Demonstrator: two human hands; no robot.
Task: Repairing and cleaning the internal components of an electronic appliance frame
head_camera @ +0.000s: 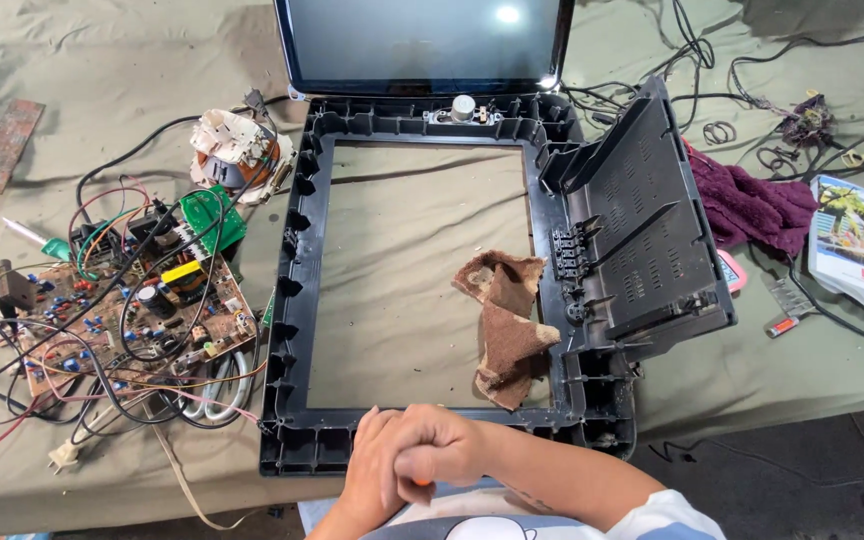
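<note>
While right hand point(442, 450) fists an orange object | left hand point(372, 475) cups it | frame point(297, 250) just beyond

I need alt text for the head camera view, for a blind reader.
Two clasped hands, left hand and right hand, rest at the near edge of an empty black plastic TV frame on a green cloth; a circuit board lies left.

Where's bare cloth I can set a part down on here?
Inside the black frame, the cloth left of the brown rag is bare. The far left corner beyond the brick strip is also free. The circuit board side is crowded with wires; the right has a purple towel and booklets.
</note>
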